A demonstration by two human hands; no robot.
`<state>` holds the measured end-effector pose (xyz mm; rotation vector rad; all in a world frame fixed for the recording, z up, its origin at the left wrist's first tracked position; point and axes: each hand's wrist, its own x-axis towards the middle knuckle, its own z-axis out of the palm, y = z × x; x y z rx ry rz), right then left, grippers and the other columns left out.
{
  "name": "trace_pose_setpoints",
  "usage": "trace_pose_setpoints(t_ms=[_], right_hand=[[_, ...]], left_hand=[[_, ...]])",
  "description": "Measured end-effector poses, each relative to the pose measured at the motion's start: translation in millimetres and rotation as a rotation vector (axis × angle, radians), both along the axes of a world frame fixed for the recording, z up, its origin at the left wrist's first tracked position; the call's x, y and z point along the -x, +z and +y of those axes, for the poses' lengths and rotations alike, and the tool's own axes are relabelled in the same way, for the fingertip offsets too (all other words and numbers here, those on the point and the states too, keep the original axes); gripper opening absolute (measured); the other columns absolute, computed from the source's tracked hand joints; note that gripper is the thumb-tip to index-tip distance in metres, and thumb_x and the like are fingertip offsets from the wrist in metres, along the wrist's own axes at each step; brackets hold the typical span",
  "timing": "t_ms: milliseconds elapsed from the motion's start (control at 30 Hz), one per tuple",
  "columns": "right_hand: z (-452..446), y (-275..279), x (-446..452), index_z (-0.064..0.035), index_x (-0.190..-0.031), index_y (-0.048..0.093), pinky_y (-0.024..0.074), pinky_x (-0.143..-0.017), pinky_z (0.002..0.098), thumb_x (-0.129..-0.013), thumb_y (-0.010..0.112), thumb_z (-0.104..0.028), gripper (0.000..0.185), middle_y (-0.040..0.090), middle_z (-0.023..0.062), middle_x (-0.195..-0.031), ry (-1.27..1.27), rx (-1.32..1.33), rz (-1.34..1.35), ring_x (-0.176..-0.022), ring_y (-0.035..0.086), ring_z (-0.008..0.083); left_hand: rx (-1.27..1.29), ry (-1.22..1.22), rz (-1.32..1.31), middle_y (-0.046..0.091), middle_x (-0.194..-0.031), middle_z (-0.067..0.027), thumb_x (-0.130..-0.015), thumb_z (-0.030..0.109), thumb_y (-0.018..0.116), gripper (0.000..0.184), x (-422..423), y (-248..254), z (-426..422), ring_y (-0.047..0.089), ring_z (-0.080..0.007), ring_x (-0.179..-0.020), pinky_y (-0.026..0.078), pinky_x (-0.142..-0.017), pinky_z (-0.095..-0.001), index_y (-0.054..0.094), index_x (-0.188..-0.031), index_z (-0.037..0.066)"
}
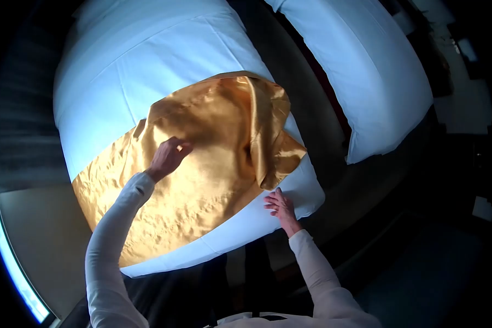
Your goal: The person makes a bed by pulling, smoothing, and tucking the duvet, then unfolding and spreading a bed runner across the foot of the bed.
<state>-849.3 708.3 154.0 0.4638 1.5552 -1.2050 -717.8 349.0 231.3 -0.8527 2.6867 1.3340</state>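
Observation:
A shiny gold satin bed runner (202,186) lies across the lower part of a bed with a white cover (164,54). Its right end is bunched into a thick fold (263,117), with a loose corner sticking out near the bed's edge. My left hand (168,158) is over the middle of the runner, fingers curled in towards the thumb, and no cloth shows in them. Close to the runner's folded end, my right hand (280,208) has its fingers spread over the white cover at the foot corner, holding nothing.
A second bed with a white cover (366,76) stands to the right, across a dark gap of floor (300,71). At the lower left is a bright strip of light (16,262). The surroundings are mostly dark.

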Motion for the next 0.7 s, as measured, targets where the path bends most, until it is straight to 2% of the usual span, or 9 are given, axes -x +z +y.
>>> trace_pose_setpoints(t_ms=[100, 167, 233, 267, 367, 400, 567, 633, 700], right_hand=[[-19, -10, 9, -0.0073, -0.093, 0.054, 0.037, -0.042, 0.02, -0.08, 0.06, -0.043, 0.038, 0.064, 0.0072, -0.086, -0.174, 0.072, -0.109, -0.059, 0.061, 0.0139], [-23, -23, 25, -0.0093, -0.087, 0.053, 0.0353, -0.039, 0.0195, -0.078, 0.067, -0.028, 0.024, 0.061, 0.004, -0.078, -0.236, 0.161, -0.152, -0.053, 0.058, 0.0133], [-18, -16, 61, -0.011, -0.086, 0.054, 0.0372, -0.041, 0.0201, -0.075, 0.069, -0.016, 0.02, 0.052, -0.0001, -0.066, -0.337, 0.292, -0.148, -0.051, 0.053, 0.0117], [-15, -6, 81, -0.0109, -0.088, 0.053, 0.0391, -0.046, 0.0197, -0.077, 0.068, -0.02, 0.02, 0.052, 0.0008, -0.07, -0.651, 0.46, -0.175, -0.056, 0.051, 0.0105], [21, 17, 141, -0.0129, -0.105, 0.056, 0.0424, -0.059, 0.0236, -0.085, 0.057, -0.028, 0.025, 0.06, 0.0022, -0.098, -0.949, 0.825, -0.007, -0.067, 0.052, 0.0085], [36, 11, 143, -0.0117, -0.108, 0.055, 0.0422, -0.054, 0.0213, -0.085, 0.057, -0.026, 0.027, 0.06, 0.0047, -0.101, -0.92, 0.762, 0.025, -0.066, 0.052, 0.0083], [55, -22, 111, -0.0046, -0.102, 0.058, 0.0405, -0.041, 0.0142, -0.083, 0.061, -0.029, 0.032, 0.064, 0.0128, -0.094, -0.521, 0.382, -0.215, -0.055, 0.059, 0.01], [29, -23, 105, -0.0053, -0.096, 0.059, 0.038, -0.04, 0.0147, -0.08, 0.064, -0.034, 0.033, 0.064, 0.0095, -0.087, -0.464, 0.374, -0.226, -0.054, 0.059, 0.0102], [-3, -20, 112, -0.0083, -0.078, 0.057, 0.0356, -0.037, 0.0164, -0.079, 0.065, -0.034, 0.027, 0.058, 0.0027, -0.069, -0.447, 0.256, -0.229, -0.051, 0.058, 0.0099]], left_hand=[[-0.477, 0.315, -0.134, 0.062, -0.081, -0.0105, -0.08, 0.049, 0.057, 0.054, 126, -10, 32, 0.063, -0.0196, -0.066, 0.047, -0.054, -0.0311, 0.06, -0.092, -0.003], [-0.485, 0.271, -0.44, 0.061, -0.068, -0.0064, -0.075, 0.054, 0.059, 0.057, 192, -34, 41, 0.061, -0.0174, -0.057, 0.044, -0.047, -0.0261, 0.059, -0.089, -0.002], [-0.409, -0.001, -0.47, 0.058, -0.059, -0.003, -0.076, 0.043, 0.061, 0.04, 241, -70, 32, 0.055, -0.0112, -0.047, 0.035, -0.039, -0.0213, 0.058, -0.092, 0.006], [-0.532, 0.139, -0.179, 0.057, -0.059, -0.001, -0.081, 0.034, 0.057, 0.028, 269, -52, 43, 0.056, -0.0097, -0.051, 0.036, -0.043, -0.0216, 0.058, -0.092, 0.008], [-0.969, 0.109, 0.374, 0.046, -0.125, -0.0066, -0.092, 0.035, 0.041, 0.049, 321, 1, 33, 0.056, -0.0131, -0.08, 0.039, -0.061, -0.021, 0.033, -0.131, 0.009], [-0.91, 0.075, 0.359, 0.04, -0.133, -0.007, -0.091, 0.039, 0.042, 0.057, 326, 6, 15, 0.056, -0.0133, -0.081, 0.039, -0.062, -0.0209, 0.023, -0.137, 0.01], [-0.17, 0.479, -0.039, 0.056, -0.11, -0.0093, -0.083, 0.033, 0.057, 0.048, 288, -26, -58, 0.057, -0.0143, -0.056, 0.041, -0.046, -0.0233, 0.046, -0.123, 0.007], [0.094, 0.388, -0.35, 0.056, -0.109, -0.0168, -0.078, 0.032, 0.064, 0.065, 246, -75, -97, 0.057, -0.0181, -0.044, 0.045, -0.038, -0.0281, 0.035, -0.13, 0.005], [-0.018, 0.393, -0.545, 0.058, -0.101, -0.0186, -0.078, 0.028, 0.063, 0.078, 232, -74, -86, 0.054, -0.0172, -0.041, 0.045, -0.036, -0.0298, 0.017, -0.136, 0.006]])
